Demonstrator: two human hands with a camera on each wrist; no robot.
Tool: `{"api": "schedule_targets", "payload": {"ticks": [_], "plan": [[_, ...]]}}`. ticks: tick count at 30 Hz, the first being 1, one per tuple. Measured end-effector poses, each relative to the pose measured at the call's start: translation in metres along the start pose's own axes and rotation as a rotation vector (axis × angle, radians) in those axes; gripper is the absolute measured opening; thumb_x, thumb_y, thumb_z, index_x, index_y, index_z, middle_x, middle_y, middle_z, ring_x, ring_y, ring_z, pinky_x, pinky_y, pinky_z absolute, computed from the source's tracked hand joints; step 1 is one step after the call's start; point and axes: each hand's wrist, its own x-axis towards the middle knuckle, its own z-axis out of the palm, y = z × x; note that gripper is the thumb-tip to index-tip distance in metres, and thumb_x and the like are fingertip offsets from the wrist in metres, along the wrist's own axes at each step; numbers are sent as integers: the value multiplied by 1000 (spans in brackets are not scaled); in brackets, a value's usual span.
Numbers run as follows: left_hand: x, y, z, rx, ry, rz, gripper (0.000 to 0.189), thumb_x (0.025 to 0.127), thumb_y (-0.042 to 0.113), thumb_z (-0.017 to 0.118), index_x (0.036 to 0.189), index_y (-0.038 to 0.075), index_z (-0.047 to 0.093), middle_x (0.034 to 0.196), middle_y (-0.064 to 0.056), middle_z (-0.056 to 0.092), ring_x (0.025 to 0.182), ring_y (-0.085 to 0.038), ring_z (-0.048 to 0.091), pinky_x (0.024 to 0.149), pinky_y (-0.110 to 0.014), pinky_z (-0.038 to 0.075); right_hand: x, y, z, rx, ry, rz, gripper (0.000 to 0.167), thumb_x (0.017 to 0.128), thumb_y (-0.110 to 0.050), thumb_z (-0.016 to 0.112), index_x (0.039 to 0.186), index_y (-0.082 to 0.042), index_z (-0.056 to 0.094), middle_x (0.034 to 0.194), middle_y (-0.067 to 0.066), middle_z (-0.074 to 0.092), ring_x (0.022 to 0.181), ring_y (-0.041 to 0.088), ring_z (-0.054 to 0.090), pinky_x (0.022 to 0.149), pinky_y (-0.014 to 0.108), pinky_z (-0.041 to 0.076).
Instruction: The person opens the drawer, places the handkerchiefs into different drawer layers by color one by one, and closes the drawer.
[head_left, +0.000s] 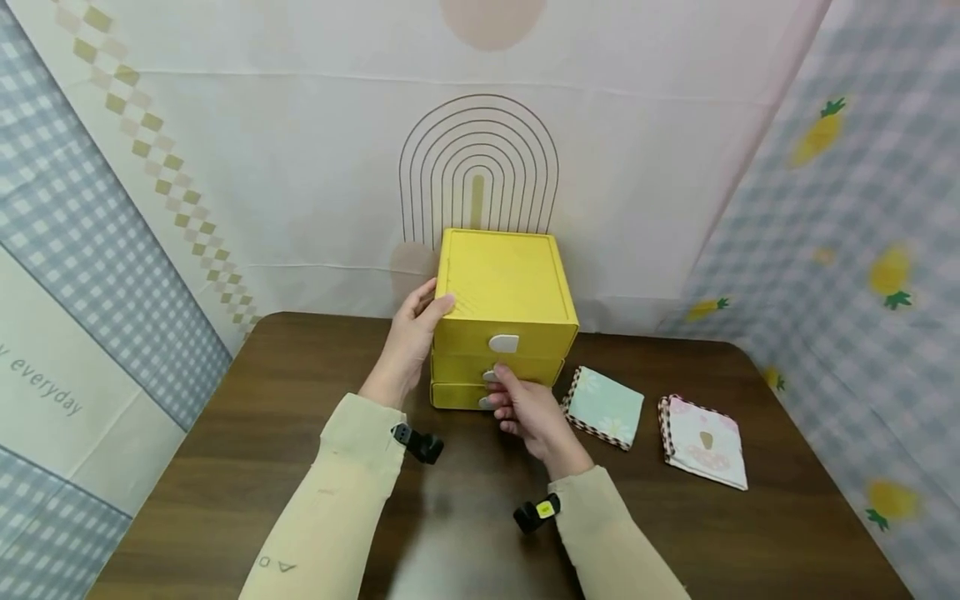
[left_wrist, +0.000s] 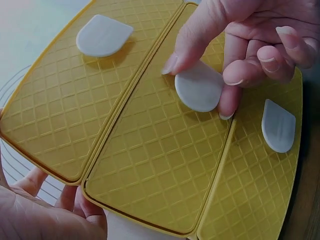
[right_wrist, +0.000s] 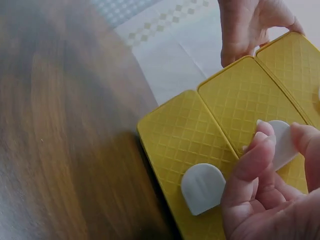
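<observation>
A yellow three-drawer box stands at the back of the brown table, each drawer with a white tab handle. My right hand pinches the middle drawer's white handle between thumb and fingers; the other fingers are bent. The middle drawer front lies about level with its neighbours. My left hand rests against the box's left side, thumb over the top edge and fingers along the side wall. Above and below the pinched handle are the top handle and the bottom handle.
Right of the box lie a folded mint-green cloth and a folded white-and-pink cloth, both with checked edging. A printed white curtain hangs close behind the box. A blue checked curtain borders the table's right side.
</observation>
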Motion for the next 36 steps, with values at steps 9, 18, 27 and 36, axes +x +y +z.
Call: {"api": "schedule_targets", "payload": {"ticks": [9, 18, 27, 36], "plan": [[-2, 0, 3, 34, 11, 11, 59, 92, 42, 63, 145, 26, 44, 136, 2, 50, 119, -18, 49, 102, -37, 37, -7, 11, 4, 3, 22, -3, 69, 81, -67, 62, 113, -7, 69, 82, 4, 63, 64, 13, 53, 55, 25, 47], [-3, 2, 0, 71, -15, -32, 60, 92, 45, 62, 146, 31, 40, 136, 4, 47, 119, -18, 48, 102, -40, 36, -33, 17, 2, -83, 0, -8, 70, 84, -66, 59, 115, -3, 68, 82, 6, 62, 64, 14, 53, 56, 26, 48], [-3, 1, -1, 61, -43, -30, 60, 92, 45, 62, 146, 32, 40, 138, 4, 46, 120, -19, 47, 103, -41, 36, -60, 27, -3, -169, -44, -9, 72, 85, -65, 58, 112, 1, 68, 77, 7, 64, 62, 15, 55, 54, 28, 49], [0, 2, -3, 39, -48, -34, 61, 91, 47, 63, 146, 34, 40, 137, 3, 46, 120, -19, 47, 104, -41, 35, -71, 27, -5, -259, -66, -4, 72, 85, -67, 55, 110, -1, 70, 74, 8, 65, 61, 16, 56, 53, 30, 49]]}}
